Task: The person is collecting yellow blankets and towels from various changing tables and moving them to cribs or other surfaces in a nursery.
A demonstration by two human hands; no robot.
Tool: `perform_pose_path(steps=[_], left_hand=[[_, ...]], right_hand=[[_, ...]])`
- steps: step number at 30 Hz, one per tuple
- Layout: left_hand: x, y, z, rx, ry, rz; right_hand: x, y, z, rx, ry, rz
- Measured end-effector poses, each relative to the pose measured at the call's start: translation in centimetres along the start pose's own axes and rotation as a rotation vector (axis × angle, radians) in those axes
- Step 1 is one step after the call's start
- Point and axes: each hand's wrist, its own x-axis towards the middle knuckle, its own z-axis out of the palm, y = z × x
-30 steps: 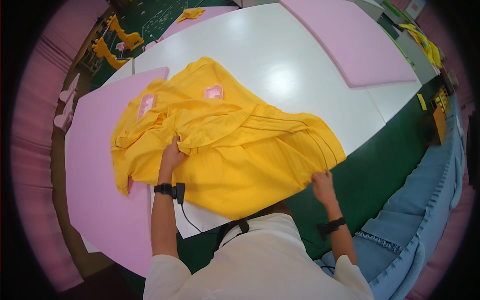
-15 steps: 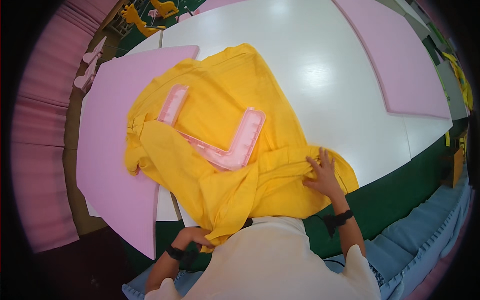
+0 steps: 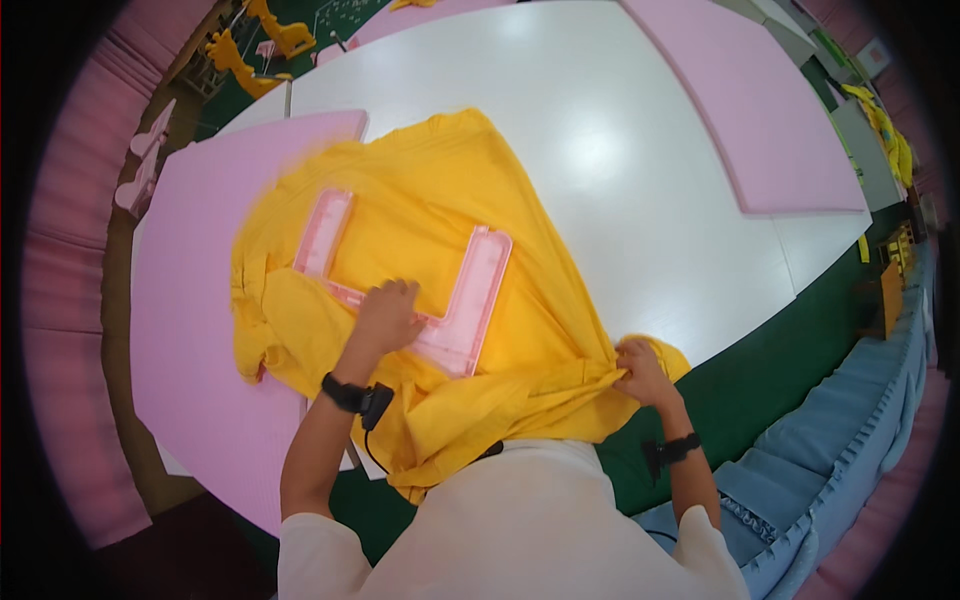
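Note:
A yellow garment (image 3: 490, 160) lies spread over the table, its near part bunched in folds that hang over the edge against my body. On top of it rests a pink U-shaped plastic frame (image 3: 484, 285), its two arms pointing away from me. My left hand (image 3: 390, 318) is on the frame's near bar with the fingers curled over it, hiding part of that bar. Some yellow cloth covers the frame's near left corner. At the garment's right end, my right hand (image 3: 642, 372) pinches a gathered fold of the yellow cloth.
One pink pad (image 3: 210, 300) lies under the garment's left side, and another pink pad (image 3: 745, 110) sits at the far right of the white table (image 3: 600, 150). A blue cushioned seat (image 3: 800, 450) stands to my right. Yellow animal-shaped pieces (image 3: 240, 65) are beyond the far left.
My left hand has come up from the near hanging cloth onto the pink frame. The right hand has gone from spread fingers on the cloth to pinching a fold.

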Motion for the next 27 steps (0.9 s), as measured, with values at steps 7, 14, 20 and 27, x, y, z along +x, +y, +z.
perform_pose_path(steps=[7, 14, 20, 27], left_hand=[[3.9, 0.3, 3.3, -0.019, -0.608, 0.244], [3.6, 0.2, 2.7, 0.266, -0.549, 0.310], [9.4, -2.0, -2.8, -0.008, -0.530, 0.163], [18.4, -9.6, -6.3, -0.390, 0.424, -0.124]], right_hand=[[-2.4, -0.5, 0.9, 0.055, 0.077, 0.213], [-3.0, 0.0, 1.3, 0.118, 0.236, 0.285], [-3.3, 0.8, 1.2, 0.173, 0.194, 0.285], [-3.1, 1.4, 1.5, 0.167, 0.257, 0.292]])
